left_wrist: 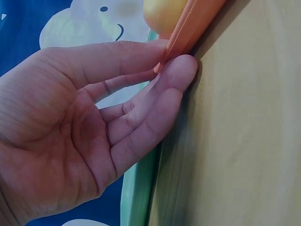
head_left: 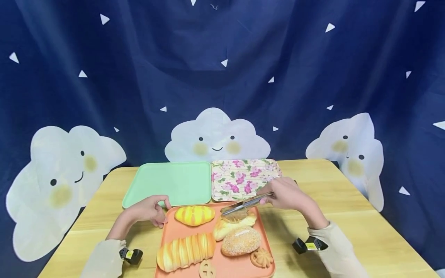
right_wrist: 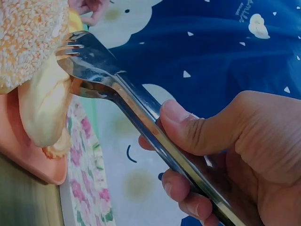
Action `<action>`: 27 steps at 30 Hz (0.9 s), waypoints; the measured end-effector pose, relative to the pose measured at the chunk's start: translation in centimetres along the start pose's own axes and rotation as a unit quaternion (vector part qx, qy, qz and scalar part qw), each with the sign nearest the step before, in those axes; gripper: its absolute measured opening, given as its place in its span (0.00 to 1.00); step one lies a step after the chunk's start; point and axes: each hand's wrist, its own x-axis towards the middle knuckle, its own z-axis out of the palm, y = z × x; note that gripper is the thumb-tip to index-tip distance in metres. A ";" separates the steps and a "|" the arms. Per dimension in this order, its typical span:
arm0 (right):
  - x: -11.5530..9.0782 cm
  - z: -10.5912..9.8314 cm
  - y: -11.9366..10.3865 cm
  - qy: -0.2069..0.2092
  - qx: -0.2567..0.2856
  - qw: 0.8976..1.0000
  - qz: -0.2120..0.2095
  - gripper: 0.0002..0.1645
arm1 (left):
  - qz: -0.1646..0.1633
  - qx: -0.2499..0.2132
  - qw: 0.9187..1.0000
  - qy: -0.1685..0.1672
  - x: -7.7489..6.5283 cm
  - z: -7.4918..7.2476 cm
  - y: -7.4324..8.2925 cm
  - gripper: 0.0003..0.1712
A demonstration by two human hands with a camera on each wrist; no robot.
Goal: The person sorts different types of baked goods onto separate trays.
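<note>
My left hand (head_left: 153, 210) pinches the left rim of an orange tray (head_left: 217, 266), thumb above and fingers beneath in the left wrist view. My right hand (head_left: 286, 195) grips metal tongs (right_wrist: 141, 113) with a fork-like tip. The tongs' tips reach over the tray's back right part, right at a smooth pale-gold bread (head_left: 245, 223). In front of that bread lies a bun with white crumbs (head_left: 241, 241). A striped yellow bread (head_left: 194, 215) sits near my left hand, and a long ridged loaf (head_left: 186, 251) is nearer the front.
Two cookies, one round with holes (head_left: 207, 269) and one flower-shaped (head_left: 261, 257), lie at the tray's front. Behind stand a green tray (head_left: 174, 183) and a flowered tray (head_left: 240, 177), side by side on the wooden table (head_left: 347, 224). A dark blue curtain (head_left: 222, 88) hangs behind.
</note>
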 end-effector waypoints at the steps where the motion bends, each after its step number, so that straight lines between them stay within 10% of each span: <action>1: 0.0 0.0 0.0 0.004 -0.004 1.000 -0.004 0.17 | -0.001 0.000 1.000 0.001 0.0 0.0 -0.1 0.16; 13: -0.2 -1.5 -0.3 0.050 -0.028 0.998 -0.012 0.13 | 0.003 -0.005 1.000 -0.005 0.1 -0.3 -0.3 0.17; 27: -1.1 -2.8 0.9 0.241 -0.052 0.968 0.037 0.16 | 0.003 -0.012 1.000 -0.009 0.2 -0.3 -0.3 0.16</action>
